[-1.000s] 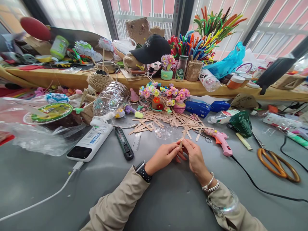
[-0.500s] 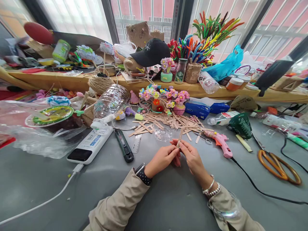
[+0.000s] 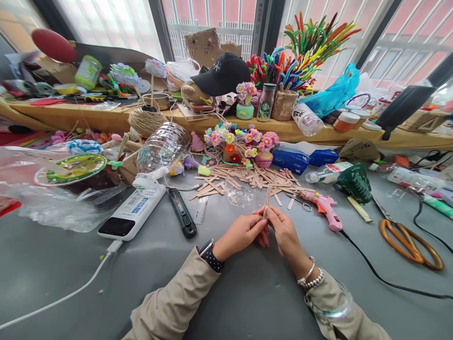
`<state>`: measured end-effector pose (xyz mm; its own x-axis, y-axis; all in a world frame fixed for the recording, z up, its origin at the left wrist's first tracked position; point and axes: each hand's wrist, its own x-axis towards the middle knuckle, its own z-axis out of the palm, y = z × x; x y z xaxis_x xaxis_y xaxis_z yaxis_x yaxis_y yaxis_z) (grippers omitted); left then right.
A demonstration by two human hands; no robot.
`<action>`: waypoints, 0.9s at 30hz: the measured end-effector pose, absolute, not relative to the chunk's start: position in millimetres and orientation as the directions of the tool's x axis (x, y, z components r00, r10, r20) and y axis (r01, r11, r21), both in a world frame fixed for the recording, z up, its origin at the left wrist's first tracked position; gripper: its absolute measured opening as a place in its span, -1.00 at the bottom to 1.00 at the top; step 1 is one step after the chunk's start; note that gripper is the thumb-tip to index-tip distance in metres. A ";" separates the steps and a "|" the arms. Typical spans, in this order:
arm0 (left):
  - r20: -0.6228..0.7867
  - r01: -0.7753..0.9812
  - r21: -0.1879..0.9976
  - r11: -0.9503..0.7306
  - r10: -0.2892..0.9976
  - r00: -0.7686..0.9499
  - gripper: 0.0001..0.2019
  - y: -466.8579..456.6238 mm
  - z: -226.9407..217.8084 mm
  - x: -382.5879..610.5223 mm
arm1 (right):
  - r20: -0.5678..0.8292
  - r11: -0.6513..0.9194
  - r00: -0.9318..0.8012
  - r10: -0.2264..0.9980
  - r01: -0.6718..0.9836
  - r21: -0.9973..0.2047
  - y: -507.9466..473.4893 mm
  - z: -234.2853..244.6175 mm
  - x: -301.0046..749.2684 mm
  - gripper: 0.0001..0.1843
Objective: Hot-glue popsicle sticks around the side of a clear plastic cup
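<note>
Both hands meet over the grey table, pinching wooden craft sticks (image 3: 268, 198) that point up and away from me. My left hand (image 3: 244, 233) is closed on their lower end from the left, thumb against the wood. My right hand (image 3: 283, 231) grips the same end from the right with thumb and fingers. How many sticks are held, I cannot tell. Just beyond the fingers lies a spread pile of loose craft sticks (image 3: 255, 178), with a crumpled clear wrapper (image 3: 239, 194) at its near edge.
On the right are a pink glue gun (image 3: 331, 212) with a black cord, small scissors (image 3: 305, 206) and large scissors (image 3: 410, 243). To the left lie a green utility knife (image 3: 182, 215), a clear ruler (image 3: 201, 210) and a white power bank (image 3: 132, 208). Yarn flowers (image 3: 244, 141) stand behind the pile.
The held sticks have turned slightly more upright and shifted a little right. Both hands stay closed together, with the right fingers moved slightly on the wood.
</note>
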<state>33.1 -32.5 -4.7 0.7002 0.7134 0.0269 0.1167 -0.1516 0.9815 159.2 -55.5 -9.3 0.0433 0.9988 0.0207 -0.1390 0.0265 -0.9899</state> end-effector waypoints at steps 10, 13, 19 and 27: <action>0.016 0.146 0.975 -0.170 0.702 0.712 -0.65 -34.8 -2.6 34.8 | -0.024 -0.013 0.052 0.998 -0.194 -0.981 -56.2 -8.9 159.4 -0.72; 0.014 0.152 0.973 -0.176 0.696 0.718 -0.65 -34.8 -1.3 34.9 | -0.034 -0.023 0.048 0.998 -0.213 -0.977 -56.3 -9.3 159.4 -0.72; 0.023 0.152 0.970 -0.191 0.692 0.721 -0.65 -36.2 0.9 35.8 | -0.064 -0.055 0.033 0.997 -0.231 -0.971 -58.1 -11.1 157.5 -0.68; 0.023 0.189 0.954 -0.231 0.689 0.724 -0.63 -35.2 0.4 37.4 | -0.098 -0.090 0.010 0.995 -0.306 -0.948 -58.4 -8.3 154.1 -0.69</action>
